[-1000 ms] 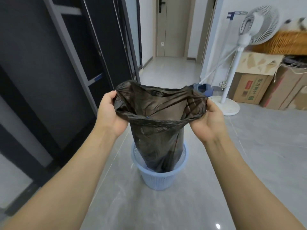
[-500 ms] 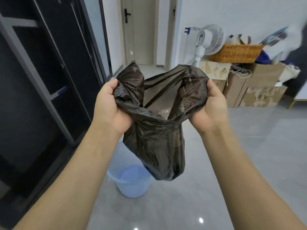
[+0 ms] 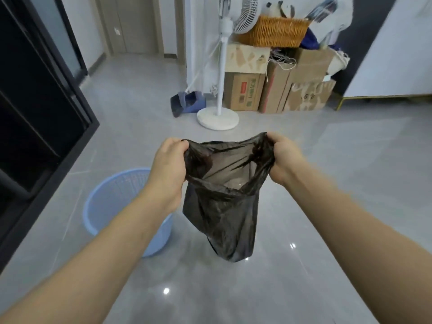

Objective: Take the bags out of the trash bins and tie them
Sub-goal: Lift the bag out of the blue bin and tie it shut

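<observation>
A dark brown trash bag (image 3: pixel 222 206) hangs in the air in front of me, its mouth stretched open between my hands. My left hand (image 3: pixel 169 164) grips the left side of the bag's rim. My right hand (image 3: pixel 281 155) grips the right side of the rim. The bag's bottom hangs just above the grey floor. A light blue plastic trash bin (image 3: pixel 109 197) stands on the floor to the left of the bag, partly behind my left forearm, with no bag in it.
A white standing fan (image 3: pixel 221 85) and a blue dustpan (image 3: pixel 185 104) stand ahead. Cardboard boxes (image 3: pixel 278 90) with a wicker basket (image 3: pixel 273 31) on top line the back wall. A black cabinet (image 3: pixel 35 108) runs along the left.
The bag has come fully out of the blue bin and moved to its right. My hands have lowered with it, and my view has turned toward the fan and boxes.
</observation>
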`<state>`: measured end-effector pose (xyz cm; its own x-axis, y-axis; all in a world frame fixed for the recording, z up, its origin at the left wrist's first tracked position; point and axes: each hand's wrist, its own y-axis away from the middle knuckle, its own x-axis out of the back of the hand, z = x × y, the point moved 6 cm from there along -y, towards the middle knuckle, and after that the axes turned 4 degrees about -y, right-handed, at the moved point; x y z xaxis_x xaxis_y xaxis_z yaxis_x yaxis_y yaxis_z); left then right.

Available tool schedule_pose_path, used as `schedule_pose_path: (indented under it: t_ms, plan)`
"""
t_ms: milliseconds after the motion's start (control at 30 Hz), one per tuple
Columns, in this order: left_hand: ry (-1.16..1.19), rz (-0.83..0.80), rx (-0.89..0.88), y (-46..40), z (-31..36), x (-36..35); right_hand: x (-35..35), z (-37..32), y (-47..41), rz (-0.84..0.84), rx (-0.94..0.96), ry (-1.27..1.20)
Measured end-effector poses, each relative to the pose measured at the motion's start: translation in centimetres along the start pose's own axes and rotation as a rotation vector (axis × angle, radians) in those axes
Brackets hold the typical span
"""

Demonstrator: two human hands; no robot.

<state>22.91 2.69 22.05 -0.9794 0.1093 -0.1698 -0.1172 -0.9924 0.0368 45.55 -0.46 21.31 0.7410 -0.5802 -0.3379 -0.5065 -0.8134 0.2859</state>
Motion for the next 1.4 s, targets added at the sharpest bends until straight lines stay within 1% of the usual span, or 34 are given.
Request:
schedule_pose_path:
  t_ms: [100,167,267,367,433,467,533,567,633,700,733,800,833,867,967,1000,1033,1067,1133,1200,1267,1333,1400]
  plan:
    - [-0.086,0.012,0.057,-1.0,-3.4,0.2,3.2,2.1,-2.4,0.080,-0.040,0.149]
    - [-0.182,0.005,0.071,-1.2,-5.9,0.4,5.3,3.6,-3.4,0.115,-0.079,0.262]
    - [-0.415,-0.018,0.079,-1.2,-9.2,1.5,7.6,5.3,-4.4,0.118,-0.133,0.443]
    - [-0.750,-0.039,0.020,-1.3,-10.3,2.9,8.6,4.8,-5.6,0.086,-0.066,0.678]
    - [-0.959,-0.150,0.016,-0.8,-10.3,3.1,8.5,3.5,-6.6,0.028,0.044,0.910]
    - [-1.104,-0.216,0.044,-0.3,-10.4,3.2,8.3,3.0,-7.2,-0.010,0.082,1.076]
    - [-1.431,-0.396,0.120,0.7,-10.8,3.1,8.2,2.5,-7.7,-0.064,0.098,1.448]
    - [-1.535,-0.473,0.182,1.2,-10.9,3.2,8.0,2.5,-7.8,-0.084,0.096,1.604]
    - [-1.585,-0.578,0.273,2.3,-11.0,2.6,7.4,2.8,-7.2,-0.140,0.104,1.813]
    - [-1.591,-0.674,0.279,3.3,-11.4,1.4,6.5,3.4,-6.6,-0.212,0.110,1.935]
    - [-1.640,-0.734,0.283,3.9,-11.6,1.0,6.0,3.6,-6.2,-0.233,0.102,1.975]
    - [-1.839,-0.827,0.285,4.4,-12.8,0.9,4.9,3.2,-5.4,-0.255,0.107,2.022]
    - [-1.934,-0.847,0.265,4.4,-13.5,0.9,4.3,3.0,-5.0,-0.283,0.126,2.029]
    - [-1.976,-0.841,0.218,4.2,-13.9,0.7,3.9,3.1,-4.7,-0.339,0.129,2.005]
    - [-1.906,-0.791,0.153,3.7,-14.3,0.6,2.3,5.5,-2.4,-0.666,-0.003,1.782]
    - [-1.870,-0.783,0.142,3.5,-14.1,0.7,1.9,7.0,-1.3,-0.779,0.000,1.793]
    - [-1.834,-0.772,0.127,3.3,-14.0,0.7,1.8,8.5,-0.6,-0.860,0.059,1.876]
    - [-1.805,-0.764,0.110,3.2,-13.8,0.8,1.8,9.9,-0.2,-0.907,0.155,1.978]
    - [-1.761,-0.768,0.088,3.2,-13.5,0.7,2.1,12.6,0.1,-0.928,0.327,2.106]
    - [-1.691,-0.795,0.089,3.6,-13.8,0.8,2.1,14.5,0.0,-0.896,0.463,2.141]
    - [-1.649,-0.837,0.076,4.5,-14.6,0.7,1.6,15.3,0.0,-0.840,0.629,2.110]
    - [-1.666,-0.882,0.032,5.5,-15.5,0.6,0.9,15.6,0.1,-0.784,0.836,2.068]
    - [-1.714,-0.918,-0.024,6.5,-16.4,1.1,0.1,16.2,0.1,-0.809,0.948,2.040]
